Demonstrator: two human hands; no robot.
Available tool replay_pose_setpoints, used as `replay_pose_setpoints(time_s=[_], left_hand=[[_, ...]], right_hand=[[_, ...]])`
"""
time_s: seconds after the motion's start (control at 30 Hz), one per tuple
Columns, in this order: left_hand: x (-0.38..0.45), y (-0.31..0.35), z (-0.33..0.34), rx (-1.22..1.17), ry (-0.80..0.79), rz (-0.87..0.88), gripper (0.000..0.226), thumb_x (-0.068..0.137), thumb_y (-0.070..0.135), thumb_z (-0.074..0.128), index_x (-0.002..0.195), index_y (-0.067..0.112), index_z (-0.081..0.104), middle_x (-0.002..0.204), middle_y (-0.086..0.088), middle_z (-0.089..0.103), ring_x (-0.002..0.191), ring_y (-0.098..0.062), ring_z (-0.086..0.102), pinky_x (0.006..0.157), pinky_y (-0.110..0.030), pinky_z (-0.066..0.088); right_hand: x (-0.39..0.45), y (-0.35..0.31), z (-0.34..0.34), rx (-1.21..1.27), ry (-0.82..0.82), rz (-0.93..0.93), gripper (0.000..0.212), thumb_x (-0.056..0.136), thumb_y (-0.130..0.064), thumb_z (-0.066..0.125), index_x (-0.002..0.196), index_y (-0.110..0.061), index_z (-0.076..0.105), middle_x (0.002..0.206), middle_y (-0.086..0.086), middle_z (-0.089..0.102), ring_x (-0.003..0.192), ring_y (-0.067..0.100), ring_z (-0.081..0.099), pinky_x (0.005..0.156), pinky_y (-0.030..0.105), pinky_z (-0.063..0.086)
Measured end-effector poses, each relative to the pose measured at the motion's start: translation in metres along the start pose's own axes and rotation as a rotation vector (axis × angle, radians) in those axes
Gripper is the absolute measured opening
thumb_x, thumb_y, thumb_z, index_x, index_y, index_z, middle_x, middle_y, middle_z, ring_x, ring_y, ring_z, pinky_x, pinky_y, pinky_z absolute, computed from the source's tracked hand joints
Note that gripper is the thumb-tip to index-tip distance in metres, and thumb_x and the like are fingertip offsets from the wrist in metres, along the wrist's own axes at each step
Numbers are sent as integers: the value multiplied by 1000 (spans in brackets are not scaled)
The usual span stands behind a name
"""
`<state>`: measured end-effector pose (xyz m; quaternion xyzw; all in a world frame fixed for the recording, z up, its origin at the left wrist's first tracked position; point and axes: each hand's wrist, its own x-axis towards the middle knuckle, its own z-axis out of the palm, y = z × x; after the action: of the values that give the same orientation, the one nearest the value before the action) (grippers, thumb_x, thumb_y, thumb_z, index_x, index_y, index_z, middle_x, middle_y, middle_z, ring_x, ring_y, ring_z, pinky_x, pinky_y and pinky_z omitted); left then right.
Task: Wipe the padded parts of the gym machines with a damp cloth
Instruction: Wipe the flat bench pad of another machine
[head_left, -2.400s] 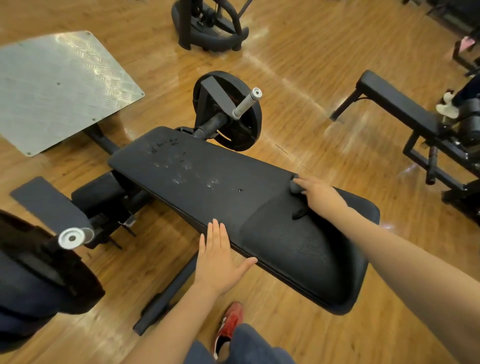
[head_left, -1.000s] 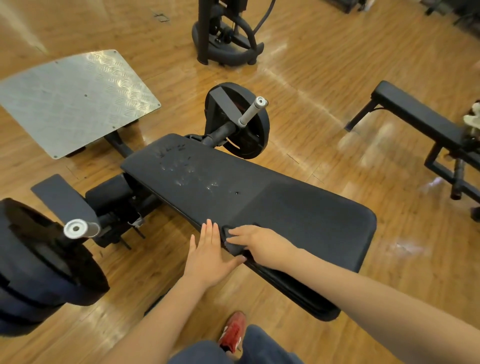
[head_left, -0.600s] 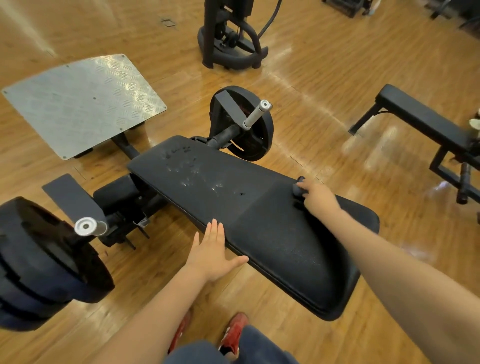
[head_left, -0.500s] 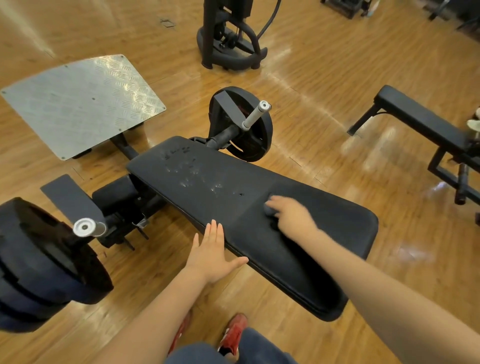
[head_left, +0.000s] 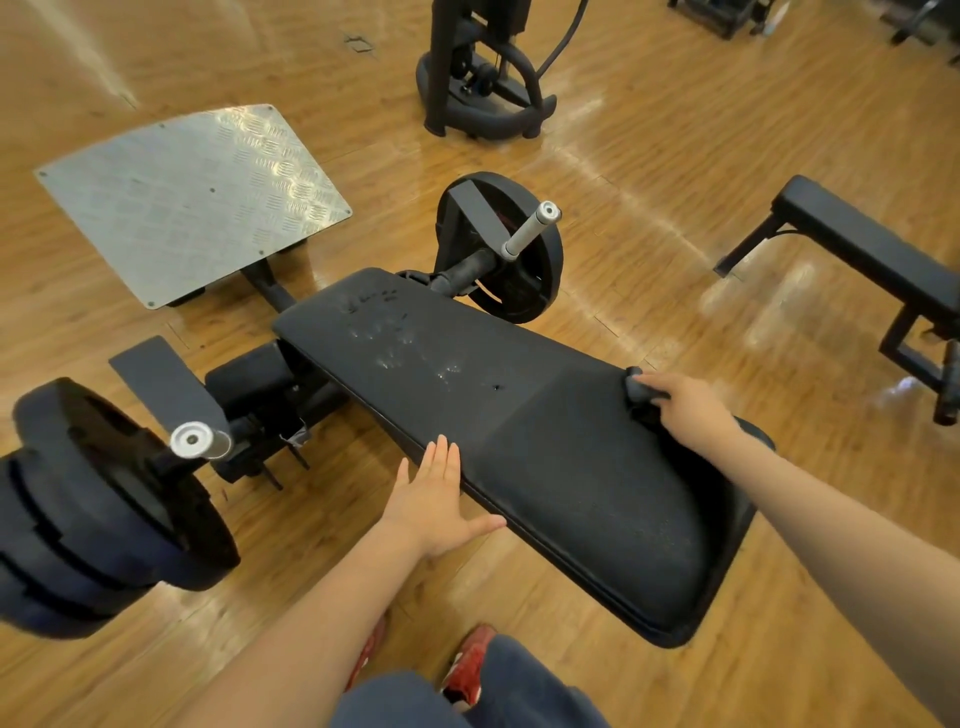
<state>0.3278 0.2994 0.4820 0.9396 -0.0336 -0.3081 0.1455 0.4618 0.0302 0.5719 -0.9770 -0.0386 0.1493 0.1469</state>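
Note:
A long black padded backrest (head_left: 467, 384) of a leg-press machine runs from upper left to lower right, with dents and wet marks near its far end. My right hand (head_left: 685, 410) grips a dark bunched cloth (head_left: 638, 391) and presses it on the pad's far edge. My left hand (head_left: 434, 501) lies flat with straight fingers against the pad's near edge.
A metal tread footplate (head_left: 192, 202) stands at the upper left. Black weight plates sit on pegs at the left (head_left: 98, 514) and behind the pad (head_left: 498, 249). A flat black bench (head_left: 862, 244) is at the right, another machine's base (head_left: 483, 104) at the top. Wooden floor all around.
My right hand has swept the cloth from the middle of the pad out to its far edge. My left hand has stayed on the near edge.

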Motion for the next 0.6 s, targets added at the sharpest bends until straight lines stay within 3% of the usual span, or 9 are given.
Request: replay_pose_setpoints(time_s=[0.1, 0.17, 0.27, 0.43, 0.5, 0.6], left_hand=[[1, 1, 3, -12, 28, 7, 103, 84, 79, 25, 154, 13, -12, 162, -7, -17, 149, -25, -13, 119, -43, -2], [0, 2, 4, -19, 41, 7, 102, 85, 78, 26, 154, 13, -12, 162, -7, -17, 149, -25, -13, 119, -41, -2], [-1, 0, 3, -12, 41, 20, 102, 86, 77, 28, 154, 12, -12, 162, -8, -17, 149, -24, -13, 119, -40, -2], [-5, 1, -2, -54, 30, 29, 103, 89, 72, 36, 153, 8, -13, 161, -10, -19, 149, -23, -14, 120, -39, -2], [-5, 1, -3, -36, 23, 29, 104, 88, 74, 35, 153, 9, -14, 161, -9, -19, 149, -23, -14, 120, -38, -2], [-4, 2, -2, -5, 23, 16, 104, 87, 76, 33, 154, 11, -14, 161, -8, -19, 149, -24, -14, 119, -38, -2]], right_hand=[[7, -16, 16, -61, 64, 91, 52, 85, 13, 39, 130, -10, 55, 142, 6, 45, 127, 28, 44, 102, 36, 40], [1, -31, 38, -102, 49, 24, 55, 83, 13, 41, 130, -11, 55, 145, 4, 42, 131, 26, 39, 105, 37, 37], [-15, -63, 73, -137, -73, -123, 54, 86, 7, 43, 135, -17, 49, 150, 0, 34, 137, 21, 29, 110, 28, 28], [-73, -100, 94, -269, -374, -470, 63, 91, -1, 51, 147, -17, 26, 156, 0, 18, 142, 17, 16, 111, 22, 12], [-79, -81, 80, -201, -360, -507, 60, 90, 2, 48, 144, -20, 35, 153, -3, 25, 141, 14, 21, 110, 19, 13], [-55, -44, 55, -96, -276, -417, 59, 84, 11, 45, 133, -21, 52, 145, -1, 41, 135, 16, 36, 111, 22, 26]])
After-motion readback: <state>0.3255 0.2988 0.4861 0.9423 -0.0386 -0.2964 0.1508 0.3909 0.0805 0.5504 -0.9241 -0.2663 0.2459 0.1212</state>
